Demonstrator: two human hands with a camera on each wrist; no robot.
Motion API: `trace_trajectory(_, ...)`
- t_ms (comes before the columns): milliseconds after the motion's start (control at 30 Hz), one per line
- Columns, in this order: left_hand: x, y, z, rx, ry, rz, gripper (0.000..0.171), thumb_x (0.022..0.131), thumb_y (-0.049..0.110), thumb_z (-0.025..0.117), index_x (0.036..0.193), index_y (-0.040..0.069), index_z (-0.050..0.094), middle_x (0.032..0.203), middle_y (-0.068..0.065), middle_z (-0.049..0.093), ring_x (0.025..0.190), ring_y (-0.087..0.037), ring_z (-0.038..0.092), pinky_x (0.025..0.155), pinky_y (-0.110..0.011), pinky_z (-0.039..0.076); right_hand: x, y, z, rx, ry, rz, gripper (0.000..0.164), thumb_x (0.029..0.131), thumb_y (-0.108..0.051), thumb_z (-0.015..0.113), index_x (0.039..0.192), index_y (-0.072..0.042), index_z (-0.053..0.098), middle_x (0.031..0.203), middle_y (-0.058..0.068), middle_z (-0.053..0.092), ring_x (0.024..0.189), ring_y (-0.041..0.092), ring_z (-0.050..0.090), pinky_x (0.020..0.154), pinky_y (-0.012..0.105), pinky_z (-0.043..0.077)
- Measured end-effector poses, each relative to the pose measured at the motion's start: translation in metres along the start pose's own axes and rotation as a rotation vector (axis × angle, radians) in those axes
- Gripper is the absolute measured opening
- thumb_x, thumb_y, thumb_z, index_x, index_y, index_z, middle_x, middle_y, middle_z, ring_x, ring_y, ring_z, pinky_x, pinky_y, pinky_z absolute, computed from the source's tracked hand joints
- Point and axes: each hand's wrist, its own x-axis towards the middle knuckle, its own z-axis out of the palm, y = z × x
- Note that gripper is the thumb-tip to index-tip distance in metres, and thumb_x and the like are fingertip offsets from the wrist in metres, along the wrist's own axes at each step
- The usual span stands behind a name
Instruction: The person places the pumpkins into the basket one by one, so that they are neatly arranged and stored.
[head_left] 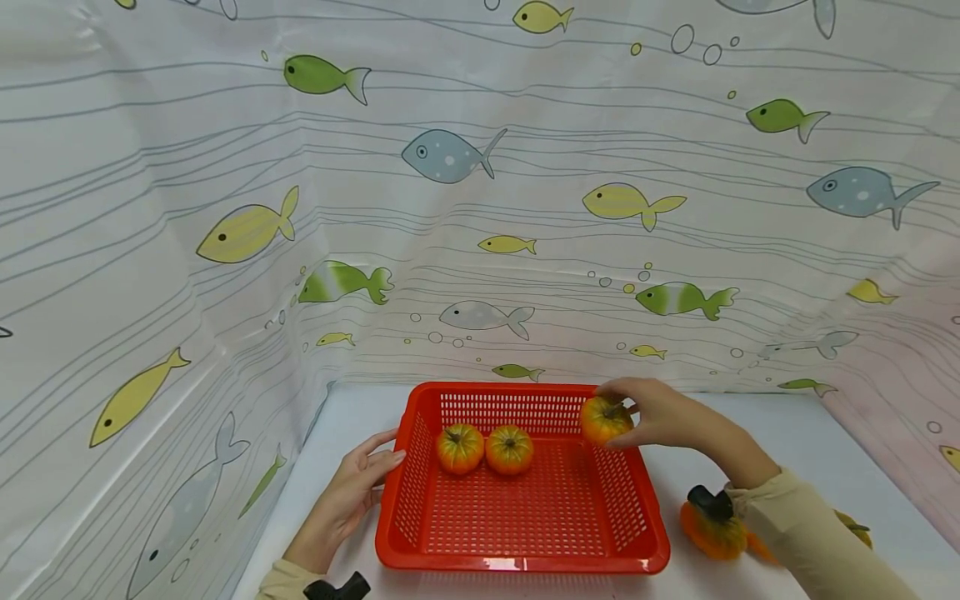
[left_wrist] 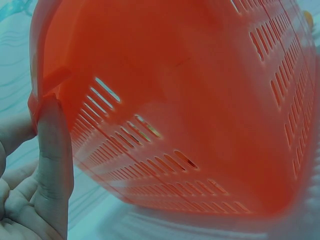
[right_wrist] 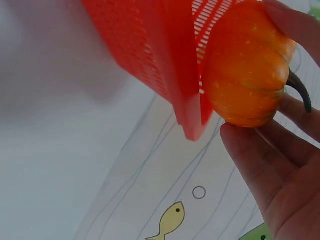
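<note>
A red plastic basket with slotted walls stands on the white table in front of me. My left hand holds its left rim, thumb on one side and fingers on the other, as the left wrist view shows close up. Two small orange-yellow pumpkins sit side by side in the basket's left half. A third pumpkin, with a dark curved stem, is held between the thumb and fingers of my right hand. That pumpkin overlaps the basket's right back corner in the head view, at rim height in the right wrist view.
More pumpkins lie on the table right of the basket, partly hidden by my right forearm and sleeve. A white sheet printed with fish rises behind the table and along both sides.
</note>
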Motion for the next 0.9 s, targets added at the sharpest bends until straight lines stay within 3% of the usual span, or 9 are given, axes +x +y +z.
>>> trace_trajectory(400, -0.001, 0.000, 0.000, -0.001, 0.011, -0.012, 0.068, 0.105, 0.020, 0.060, 0.161, 0.004, 0.025, 0.109, 0.005, 0.075, 0.091, -0.008, 0.075, 0.074, -0.025, 0.063, 0.022, -0.010, 0.012, -0.092, -0.056, -0.034, 0.067, 0.074, -0.040, 0.093, 0.129, -0.011, 0.067, 0.121, 0.000, 0.072, 0.107, 0.018, 0.065, 0.094, 0.042, 0.060)
trace_trajectory(900, 0.000, -0.002, -0.002, 0.008, 0.011, -0.009, 0.068, 0.105, 0.021, 0.060, 0.161, 0.005, 0.025, 0.111, 0.005, 0.075, 0.093, -0.010, 0.076, 0.076, -0.027, 0.064, 0.050, -0.025, 0.024, -0.137, -0.155, 0.011, 0.064, 0.073, -0.033, 0.094, 0.126, -0.009, 0.068, 0.116, 0.000, 0.071, 0.103, 0.016, 0.064, 0.093, 0.039, 0.058)
